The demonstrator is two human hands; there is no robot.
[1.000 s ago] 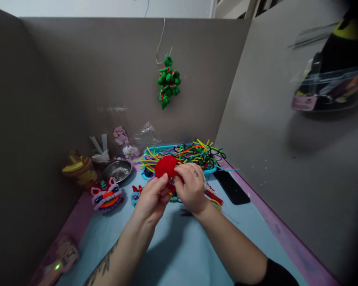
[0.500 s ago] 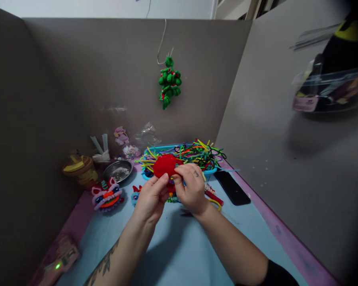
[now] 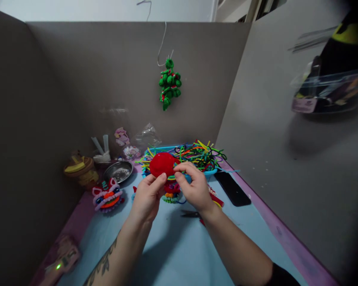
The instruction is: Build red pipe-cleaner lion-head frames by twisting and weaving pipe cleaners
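A fuzzy red disc of coiled pipe cleaner (image 3: 162, 163) is held up above the blue mat (image 3: 179, 246). My left hand (image 3: 147, 197) pinches its lower edge from the left. My right hand (image 3: 195, 188) pinches its right side, fingers closed on it. Just behind the hands a blue tray (image 3: 210, 172) is piled with pipe cleaners (image 3: 197, 154) of many colours. A small multicoloured pipe-cleaner figure (image 3: 171, 193) lies on the mat under the hands.
A lion-head craft (image 3: 107, 196) lies at the left, with a metal dish (image 3: 118, 171) and a yellow-brown jar (image 3: 79, 169) behind it. A black phone (image 3: 232, 188) and scissors (image 3: 190, 214) lie at the right. A green ornament (image 3: 168, 84) hangs on the grey partition.
The red disc and both hands have shifted a little left and up. The small multicoloured figure under the hands has come into view.
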